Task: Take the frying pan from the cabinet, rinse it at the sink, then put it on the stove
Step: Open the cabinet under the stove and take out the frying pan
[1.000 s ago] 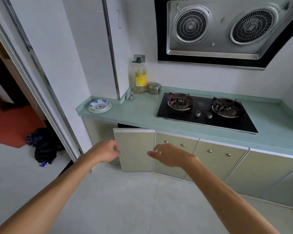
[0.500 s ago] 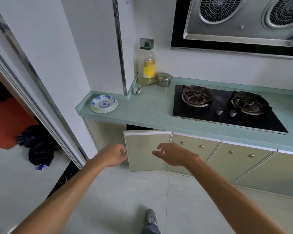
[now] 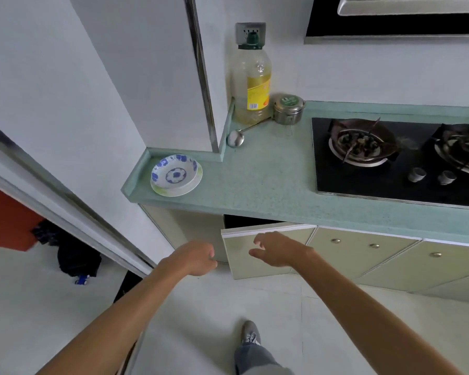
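A pale green cabinet door (image 3: pixel 257 254) under the counter stands ajar, with a dark gap (image 3: pixel 244 220) behind its top edge. No frying pan shows; the cabinet's inside is hidden. My left hand (image 3: pixel 194 258) is curled into a loose fist just left of the door's free edge, holding nothing. My right hand (image 3: pixel 278 249) hovers in front of the door's upper part with fingers spread and empty. The black two-burner gas stove (image 3: pixel 390 161) sits on the green counter to the right. No sink is in view.
On the counter (image 3: pixel 268 182) stand a blue-and-white plate (image 3: pixel 176 175), an oil bottle (image 3: pixel 252 79), a small steel tin (image 3: pixel 289 109) and a ladle (image 3: pixel 236 137). More closed doors (image 3: pixel 363 255) run right. A sliding door frame (image 3: pixel 73 212) and dark bag (image 3: pixel 77 259) lie left. My shoe (image 3: pixel 250 334) is below.
The view has moved closer to the counter and tilted down. Both hands have come nearer the ajar door; the left stays curled, the right stays spread.
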